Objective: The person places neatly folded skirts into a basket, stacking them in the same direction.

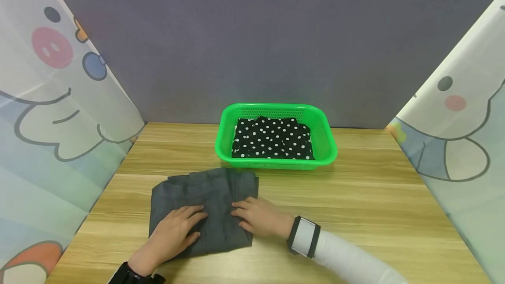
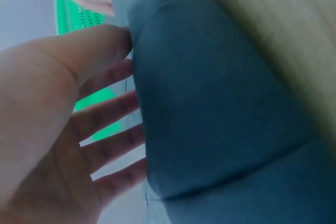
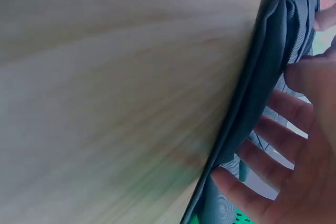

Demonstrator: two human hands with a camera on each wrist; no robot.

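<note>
A dark grey garment (image 1: 215, 227) with pleat-like folds lies folded into a rough rectangle on the wooden table. On its left part my left hand (image 1: 173, 231) rests, fingers spread and pointing right. My right hand (image 1: 260, 216) touches the garment's right edge, its fingers extended over the cloth toward the left hand. In the left wrist view, the thumb and fingertips of the left hand (image 2: 68, 103) meet the cloth. Stacked cloth layers (image 3: 278, 40) show along the edge in the right wrist view, beside the spread fingers of the right hand (image 3: 294, 145).
Behind the garment stands a bright green plastic basket (image 1: 327, 143) holding folded black cloth with white dots (image 1: 272, 139). A grey panel (image 1: 252, 47) rises at the table's back edge. Cartoon-printed sheets (image 1: 51, 113) flank both sides. Bare wood (image 1: 375, 196) extends to the right.
</note>
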